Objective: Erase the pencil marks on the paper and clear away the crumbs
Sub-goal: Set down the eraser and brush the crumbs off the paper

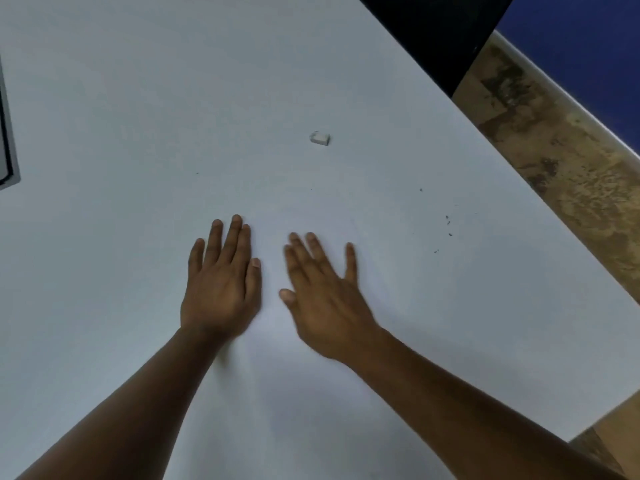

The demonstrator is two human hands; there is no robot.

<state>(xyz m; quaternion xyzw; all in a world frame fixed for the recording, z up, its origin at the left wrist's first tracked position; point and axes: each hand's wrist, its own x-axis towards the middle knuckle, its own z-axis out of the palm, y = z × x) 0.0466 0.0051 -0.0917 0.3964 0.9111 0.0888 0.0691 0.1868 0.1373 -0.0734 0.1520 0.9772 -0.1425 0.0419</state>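
**Both hands flat on the sheet, eraser lying loose beyond them**

The paper (pixel 311 393) lay under both hands, white on a white table (pixel 121 81); its edges could not be told from the tabletop. No pencil marks were legible on it. The eraser (pixel 320 138), a small pale block with squared corners, sat well ahead of the fingertips, apart from both hands and held by neither. Dark crumbs (pixel 448 221), fine specks and short curls, lay scattered to the right of the right hand, toward the table's right edge; a few stray specks showed farther up.

Left hand (pixel 221 282): palm down, fingers straight and close together, thumb tucked alongside, resting flat on the sheet. Nothing in it. Right hand (pixel 322 299): palm down, fingers straight and fanned, little finger splayed outward, thumb pointing toward the left hand. Slightly blurred; whether it pressed or merely hovered could not be told. Nothing in it either. Both forearms bare, entering from the bottom corners.

Table surface smooth, matte. Beyond the right edge, a mottled brown floor (pixel 561 168) and a blue wall (pixel 588 46). A grey, dark-bordered object (pixel 7 150) was cut off at the left.
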